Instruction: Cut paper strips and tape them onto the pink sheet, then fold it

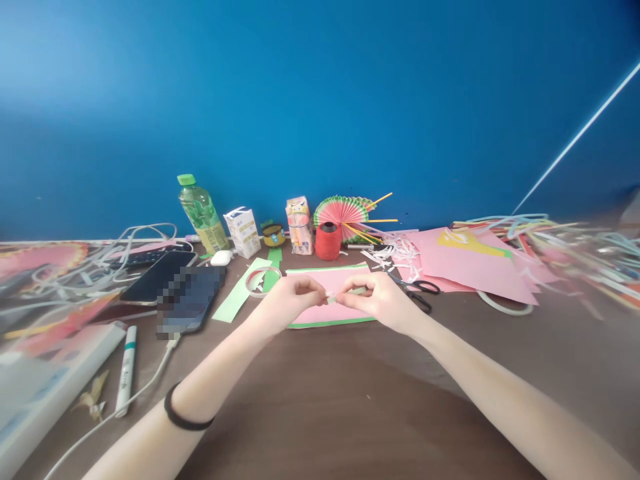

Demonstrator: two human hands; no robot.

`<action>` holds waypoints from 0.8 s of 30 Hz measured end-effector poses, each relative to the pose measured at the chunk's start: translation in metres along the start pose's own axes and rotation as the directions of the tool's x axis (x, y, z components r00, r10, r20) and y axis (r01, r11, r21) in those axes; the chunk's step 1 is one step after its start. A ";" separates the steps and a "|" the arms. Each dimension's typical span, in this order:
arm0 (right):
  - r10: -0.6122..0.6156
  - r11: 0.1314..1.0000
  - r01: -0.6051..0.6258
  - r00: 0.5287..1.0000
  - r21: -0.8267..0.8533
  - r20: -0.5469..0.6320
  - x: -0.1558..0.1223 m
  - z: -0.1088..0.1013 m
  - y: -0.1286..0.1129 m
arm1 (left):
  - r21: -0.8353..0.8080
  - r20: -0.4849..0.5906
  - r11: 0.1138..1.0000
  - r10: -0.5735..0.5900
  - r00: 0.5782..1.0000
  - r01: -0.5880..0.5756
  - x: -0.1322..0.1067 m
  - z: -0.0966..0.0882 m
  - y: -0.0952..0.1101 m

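Observation:
My left hand [290,300] is closed in a pinch, its fingertips on a small pale strip [331,299]. From the other side my right hand [383,300] pinches the same strip, thumb and forefinger together. Whether it is paper or tape is too small to tell. Both hands hover over a pink sheet of paper [325,318] with green bands along its long edges. A roll of tape [249,283] lies by my left hand, partly on a light green paper strip [233,300]. Black-handled scissors [426,287] lie beyond my right wrist, partly hidden.
Along the blue wall stand a green-capped bottle [203,217], a white carton [243,232], a red spool of thread [328,241] and a pleated paper fan [343,212]. Pink sheets [470,267] lie at right. Phones [160,277], cables and a marker [127,370] lie at left.

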State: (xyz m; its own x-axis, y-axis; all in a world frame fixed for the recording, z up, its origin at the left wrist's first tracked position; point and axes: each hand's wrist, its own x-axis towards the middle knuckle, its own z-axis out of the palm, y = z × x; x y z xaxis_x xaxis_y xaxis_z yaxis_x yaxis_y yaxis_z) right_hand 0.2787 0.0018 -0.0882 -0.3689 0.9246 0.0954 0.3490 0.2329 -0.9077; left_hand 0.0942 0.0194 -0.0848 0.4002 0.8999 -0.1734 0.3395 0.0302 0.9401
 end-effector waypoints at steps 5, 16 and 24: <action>-0.011 1.000 0.012 0.995 0.015 -0.099 0.001 0.003 0.001 | -0.050 -0.022 0.999 -0.002 1.000 0.001 0.000 -0.001 0.002; -0.020 1.000 0.018 0.995 -0.017 -0.095 0.002 0.006 -0.001 | -0.035 -0.015 0.999 0.009 1.000 -0.010 -0.005 -0.001 0.008; -0.048 0.998 0.042 0.992 -0.051 -0.119 0.001 0.007 -0.002 | 0.032 -0.053 0.999 -0.019 0.998 0.021 -0.005 0.000 0.009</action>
State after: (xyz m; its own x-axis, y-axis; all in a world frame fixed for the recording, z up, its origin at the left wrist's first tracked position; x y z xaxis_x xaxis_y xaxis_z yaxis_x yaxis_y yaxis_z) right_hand 0.2719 -0.0003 -0.0887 -0.2799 0.9417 0.1869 0.3768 0.2868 -0.8808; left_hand 0.0948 0.0149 -0.0759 0.3481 0.9208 -0.1759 0.3751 0.0351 0.9263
